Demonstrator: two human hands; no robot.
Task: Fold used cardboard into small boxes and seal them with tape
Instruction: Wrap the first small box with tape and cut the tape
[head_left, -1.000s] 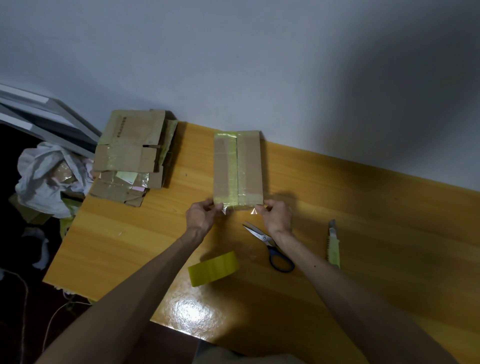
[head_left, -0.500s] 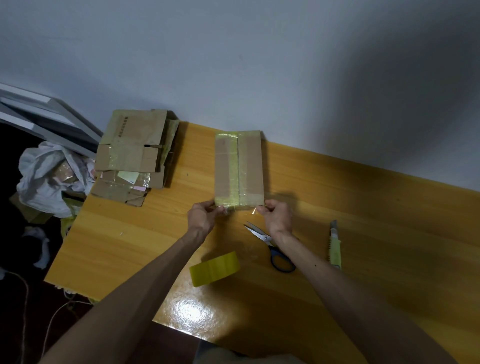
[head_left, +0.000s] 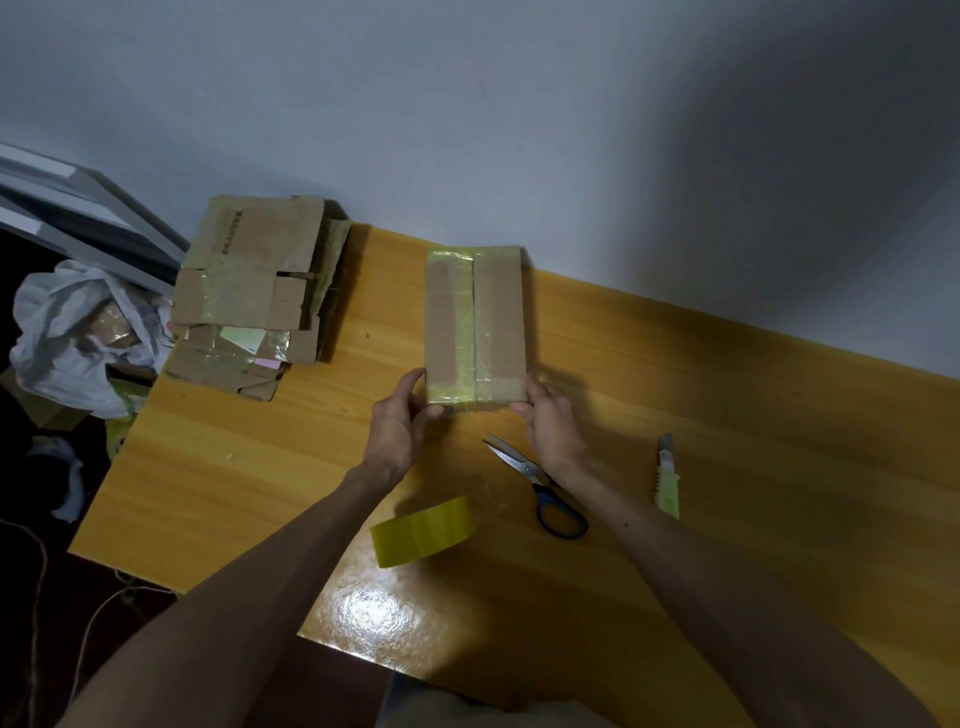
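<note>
**A:** Head view. Where's the box?

**B:** The box (head_left: 475, 325) lies flat on the table (head_left: 727, 415), long side pointing away from the person and far end close to the wall (head_left: 467, 104). Yellowish tape runs down the middle seam and over both short ends.

**A:** Hands?

**B:** Left hand (head_left: 400, 421) is at the near-left corner, thumb up the left side and fingers curled against the near end. Right hand (head_left: 550, 426) is at the near-right corner with its fingers curled round it. Both grip the box.

**A:** Tools?

**B:** The tape roll (head_left: 423, 531) stands on edge beside the left forearm, nearer the person than the box. The scissors (head_left: 540, 486) lie just beside the right wrist, blades toward the box. The utility knife (head_left: 667, 478) is further right, well apart from the box.

**A:** Anything else?

**B:** A stack of flattened cardboard (head_left: 249, 296) sits on the table's far-left corner. A white plastic bag (head_left: 67, 338) is off the table, left of that stack.
</note>
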